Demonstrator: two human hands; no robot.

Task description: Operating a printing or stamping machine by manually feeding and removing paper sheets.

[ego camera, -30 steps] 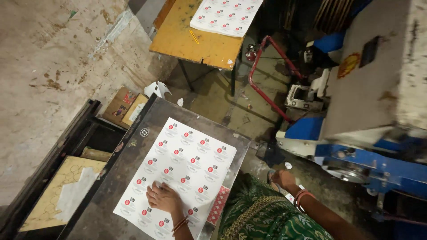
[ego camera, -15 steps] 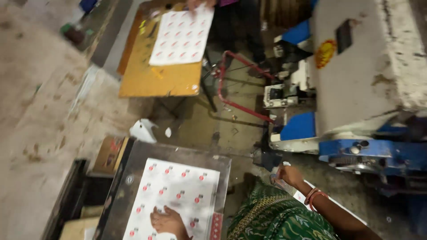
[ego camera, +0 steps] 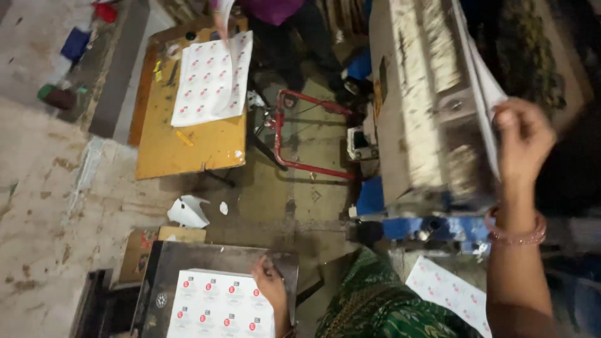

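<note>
My left hand (ego camera: 270, 285) rests flat on the far right corner of a stack of white sheets printed with small red labels (ego camera: 213, 307). The stack lies on a dark metal tray (ego camera: 206, 253) at the bottom of the head view. My right hand (ego camera: 523, 141) is raised at the right, with a pink bangle on the wrist. Its fingers pinch a white sheet (ego camera: 479, 75) that stands on edge against the big grey and blue machine (ego camera: 419, 106). Another printed sheet (ego camera: 447, 291) lies below the machine, beside my green patterned clothing.
A yellow table (ego camera: 188, 150) at the back holds more printed sheets (ego camera: 206, 81), which another person in purple (ego camera: 275, 9) is lifting. A red metal frame (ego camera: 300, 166) stands between table and machine. A crumpled white paper (ego camera: 186, 211) and a cardboard box (ego camera: 134, 253) lie on the stained floor.
My right hand has risen from low beside the machine to the sheet high on it. My left hand has slid to the stack's far right corner. The view has tilted up.
</note>
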